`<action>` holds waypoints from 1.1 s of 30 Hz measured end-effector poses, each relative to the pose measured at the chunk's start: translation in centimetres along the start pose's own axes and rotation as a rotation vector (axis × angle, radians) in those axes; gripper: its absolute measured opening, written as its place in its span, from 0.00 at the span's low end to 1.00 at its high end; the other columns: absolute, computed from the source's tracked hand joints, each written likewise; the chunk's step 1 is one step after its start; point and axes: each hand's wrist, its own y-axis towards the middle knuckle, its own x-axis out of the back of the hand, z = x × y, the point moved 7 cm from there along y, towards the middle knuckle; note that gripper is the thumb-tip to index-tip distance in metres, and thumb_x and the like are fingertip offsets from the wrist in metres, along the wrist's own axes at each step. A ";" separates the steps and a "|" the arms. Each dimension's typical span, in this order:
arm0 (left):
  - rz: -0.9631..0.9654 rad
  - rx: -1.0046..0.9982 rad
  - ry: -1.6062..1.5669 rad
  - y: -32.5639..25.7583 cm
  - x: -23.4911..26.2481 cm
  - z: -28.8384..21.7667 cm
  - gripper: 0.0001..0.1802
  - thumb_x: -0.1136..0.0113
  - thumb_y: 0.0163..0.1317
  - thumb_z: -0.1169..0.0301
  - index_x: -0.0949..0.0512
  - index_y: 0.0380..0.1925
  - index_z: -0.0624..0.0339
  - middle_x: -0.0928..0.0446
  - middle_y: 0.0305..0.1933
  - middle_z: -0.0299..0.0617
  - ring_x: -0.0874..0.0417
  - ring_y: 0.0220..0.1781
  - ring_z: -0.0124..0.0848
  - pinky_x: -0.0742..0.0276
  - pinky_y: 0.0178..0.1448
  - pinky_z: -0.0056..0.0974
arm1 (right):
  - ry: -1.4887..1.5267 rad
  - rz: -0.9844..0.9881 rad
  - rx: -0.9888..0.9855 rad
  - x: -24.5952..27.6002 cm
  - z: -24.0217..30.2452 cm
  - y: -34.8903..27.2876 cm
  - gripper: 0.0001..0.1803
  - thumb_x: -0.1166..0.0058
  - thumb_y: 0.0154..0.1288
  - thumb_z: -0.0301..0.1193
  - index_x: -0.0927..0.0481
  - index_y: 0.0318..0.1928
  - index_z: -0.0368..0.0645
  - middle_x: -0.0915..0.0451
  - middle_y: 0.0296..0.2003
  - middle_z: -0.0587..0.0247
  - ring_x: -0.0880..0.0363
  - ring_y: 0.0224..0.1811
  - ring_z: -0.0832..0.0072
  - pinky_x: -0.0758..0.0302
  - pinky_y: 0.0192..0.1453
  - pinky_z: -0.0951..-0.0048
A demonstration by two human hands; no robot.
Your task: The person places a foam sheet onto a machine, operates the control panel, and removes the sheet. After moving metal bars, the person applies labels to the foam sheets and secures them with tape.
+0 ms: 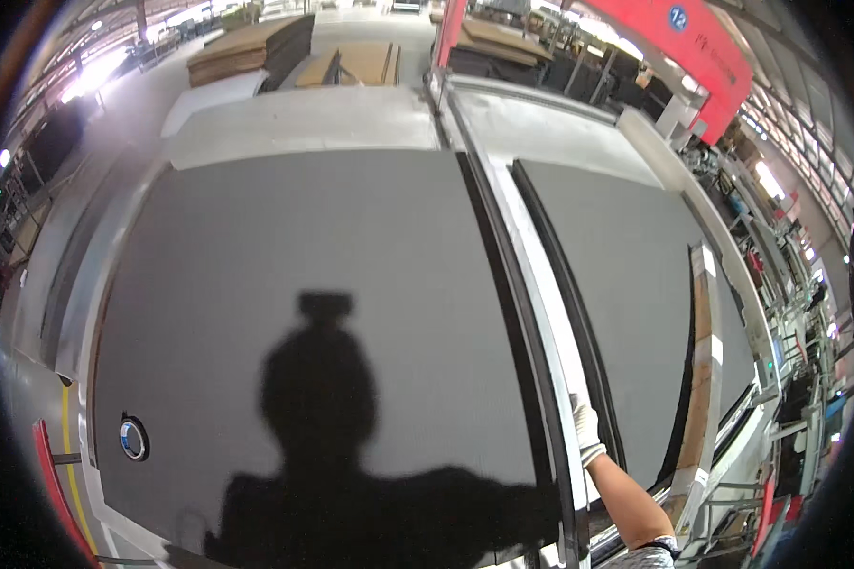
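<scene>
My right hand [586, 431], in a white glove, is at the near end of a long metal rail [539, 275]. Its fingers are closed at the rail's right edge, partly hidden. The rail runs away from me between two dark grey sheets. The larger left sheet [199, 284] lies flat, with a shadow of a head and shoulders across it. Beyond the rail is the narrower right sheet [626, 275]. A roll of tape [134, 438] rests near the left sheet's near left corner. My left hand is out of the picture.
A long brown strip with white patches [704, 370] lies along the right sheet. A red machine arch [693, 47] rises at the far right. Stacks of brown board [247, 49] stand beyond the table. A red bar [62, 493] is at the near left.
</scene>
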 end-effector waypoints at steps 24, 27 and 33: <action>0.369 0.356 -0.487 19.9 4.7 16.5 0.57 0.48 0.53 0.24 0.39 0.70 0.58 0.31 0.67 0.48 0.30 0.66 0.51 0.35 0.70 0.58 | -0.215 0.127 0.187 -10.7 1.5 -8.6 0.47 0.36 0.57 0.27 0.47 0.74 0.34 0.36 0.68 0.45 0.37 0.70 0.63 0.39 0.73 0.64; 0.536 0.533 -0.530 21.1 4.1 13.7 0.56 0.47 0.51 0.24 0.34 0.68 0.56 0.27 0.65 0.45 0.28 0.65 0.48 0.36 0.71 0.57 | -0.262 0.197 0.063 -13.2 0.6 -10.4 0.36 0.41 0.65 0.37 0.38 0.68 0.34 0.28 0.59 0.54 0.26 0.57 0.63 0.28 0.63 0.63; 0.292 0.644 -0.418 20.2 7.0 9.9 0.64 0.41 0.41 0.21 0.37 0.71 0.54 0.36 0.73 0.48 0.38 0.74 0.50 0.48 0.76 0.59 | -0.630 0.051 0.042 -22.7 4.0 -14.7 0.39 0.38 0.65 0.38 0.37 0.68 0.29 0.33 0.66 0.48 0.34 0.66 0.58 0.37 0.71 0.59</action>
